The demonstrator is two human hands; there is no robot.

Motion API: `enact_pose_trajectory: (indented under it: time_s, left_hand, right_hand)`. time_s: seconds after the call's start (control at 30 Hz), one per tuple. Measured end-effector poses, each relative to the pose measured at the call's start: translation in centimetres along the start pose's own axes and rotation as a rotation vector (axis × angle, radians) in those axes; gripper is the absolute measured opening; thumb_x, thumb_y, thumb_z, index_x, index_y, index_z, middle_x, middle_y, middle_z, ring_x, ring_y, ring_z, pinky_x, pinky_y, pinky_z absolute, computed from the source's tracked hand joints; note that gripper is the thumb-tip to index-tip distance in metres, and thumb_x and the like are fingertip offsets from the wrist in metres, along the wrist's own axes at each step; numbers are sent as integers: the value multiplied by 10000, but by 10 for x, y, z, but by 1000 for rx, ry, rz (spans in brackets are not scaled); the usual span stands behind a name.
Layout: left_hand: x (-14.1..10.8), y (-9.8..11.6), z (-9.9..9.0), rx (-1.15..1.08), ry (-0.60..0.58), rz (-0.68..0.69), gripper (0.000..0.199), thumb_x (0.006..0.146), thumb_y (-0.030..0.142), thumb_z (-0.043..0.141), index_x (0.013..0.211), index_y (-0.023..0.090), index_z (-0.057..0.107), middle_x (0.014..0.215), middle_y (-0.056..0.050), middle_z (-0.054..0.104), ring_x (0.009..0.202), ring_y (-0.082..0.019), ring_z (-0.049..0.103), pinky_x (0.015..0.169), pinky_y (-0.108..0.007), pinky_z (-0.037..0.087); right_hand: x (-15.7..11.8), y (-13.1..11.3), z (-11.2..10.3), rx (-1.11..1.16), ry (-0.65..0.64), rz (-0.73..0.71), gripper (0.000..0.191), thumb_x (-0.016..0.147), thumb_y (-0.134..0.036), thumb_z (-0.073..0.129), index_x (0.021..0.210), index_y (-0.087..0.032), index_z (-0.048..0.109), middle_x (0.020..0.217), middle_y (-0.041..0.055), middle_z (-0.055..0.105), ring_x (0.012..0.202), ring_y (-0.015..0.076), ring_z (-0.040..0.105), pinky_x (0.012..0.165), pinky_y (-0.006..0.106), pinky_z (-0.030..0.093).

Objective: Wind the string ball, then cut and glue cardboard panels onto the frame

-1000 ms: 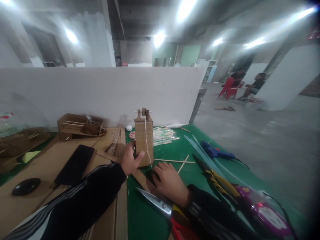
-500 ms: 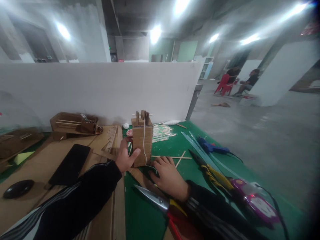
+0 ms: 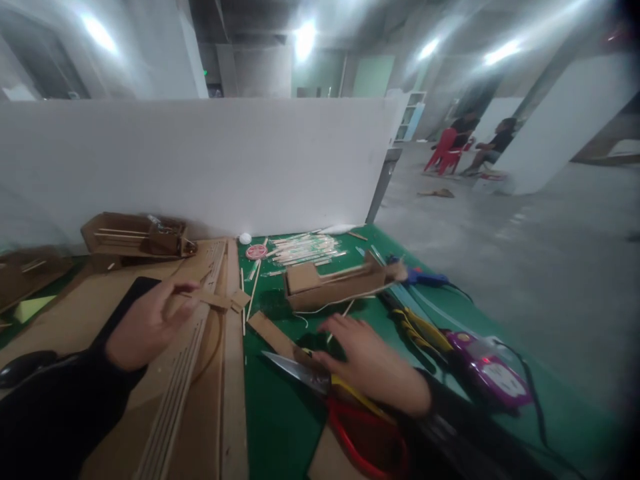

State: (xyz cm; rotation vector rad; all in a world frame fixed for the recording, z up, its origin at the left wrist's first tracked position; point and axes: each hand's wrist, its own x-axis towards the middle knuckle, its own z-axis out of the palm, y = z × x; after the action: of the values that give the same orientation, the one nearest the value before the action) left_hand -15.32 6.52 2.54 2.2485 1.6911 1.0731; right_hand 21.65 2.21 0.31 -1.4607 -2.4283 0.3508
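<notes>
My left hand point(image 3: 145, 323) is over the cardboard on the left, thumb and fingers closed on the end of a thin cardboard strip point(image 3: 216, 299). The strip reaches right past the wooden edge and has a small square piece at its far end. My right hand point(image 3: 370, 360) hovers above the green tabletop, fingers apart and holding nothing. Under it lie a flat cardboard piece point(image 3: 273, 333) and scissors point(image 3: 300, 375) with red and yellow handles. A cardboard box point(image 3: 325, 291) with a white string lies on its side beyond my right hand.
Several wrapped sticks point(image 3: 305, 248) and a red-white round tin point(image 3: 257, 252) lie behind. Pliers point(image 3: 420, 330), a blue glue gun point(image 3: 425, 277) and a purple power strip point(image 3: 493, 370) line the right side. A black phone point(image 3: 127, 303) and another cardboard model point(image 3: 140, 233) are left.
The upright cardboard box has been let go and laid on its side to the right. My left hand has moved left to the cardboard strip. My right hand has shifted slightly right.
</notes>
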Motion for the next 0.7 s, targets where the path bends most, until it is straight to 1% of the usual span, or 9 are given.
enact_pose_trajectory:
  time_s: [0.07,0.13,0.2,0.3,0.37,0.47,0.53,0.6,0.7]
  left_hand:
    - [-10,-10,-12,98,-27,-48,346,862,572,499,1030,291,614,1031,16,681,957,-253,633,915,-463,473]
    - [-17,-20,-20,147,-50,-89,372,868,615,459,1001,307,618,1018,39,682,951,-243,634,918,-461,466]
    - [-21,-29,-24,182,-53,-113,392,864,640,444,981,310,621,989,49,685,930,-237,635,907,-458,468]
    - [-21,-43,-33,247,-20,-109,399,867,636,436,992,301,613,997,47,672,949,-224,624,931,-458,453]
    - [-17,-57,-43,294,7,-87,412,868,626,423,1003,283,607,1031,37,659,995,-217,612,974,-458,429]
    - [0,-84,-67,445,29,-77,438,872,585,386,1017,237,609,1055,-13,679,1027,-235,626,989,-415,438]
    - [17,-103,-87,665,28,-94,478,873,522,346,1084,176,601,1109,-100,681,1057,-280,624,992,-403,437]
    - [37,-120,-104,739,57,-139,525,859,508,386,1137,117,598,1171,-171,656,1113,-336,593,996,-445,418]
    - [65,-139,-116,797,71,-165,610,846,446,456,1292,33,511,1391,-257,485,1321,-385,404,1099,-532,257]
  right_hand:
    - [5,9,-8,22,101,31,184,942,-344,556,1016,-190,626,1015,80,665,981,243,605,858,356,431]
    - [10,15,-16,63,159,40,166,966,-313,510,944,-197,627,937,60,669,916,219,617,811,326,451]
    - [13,19,-21,78,215,48,156,965,-291,503,914,-203,621,920,54,661,902,215,619,807,320,464]
    - [13,23,-22,5,327,86,116,937,-272,532,994,-194,597,1068,95,625,1003,249,609,863,345,476]
    - [13,26,-19,-58,360,139,223,923,-284,544,1123,-185,554,1201,126,572,1018,264,619,823,351,504]
    - [14,34,-13,-183,334,212,383,919,-323,542,1275,-199,476,1305,131,537,963,275,660,686,345,520]
    - [15,40,-10,-267,293,236,360,934,-310,520,1278,-212,489,1272,111,587,928,273,681,661,335,504]
    - [17,46,-9,-330,251,223,270,955,-267,492,1211,-210,553,1183,93,646,891,260,689,683,328,484]
    - [21,48,-12,-446,253,146,232,968,-219,472,1152,-204,612,1081,89,673,868,258,671,730,349,448]
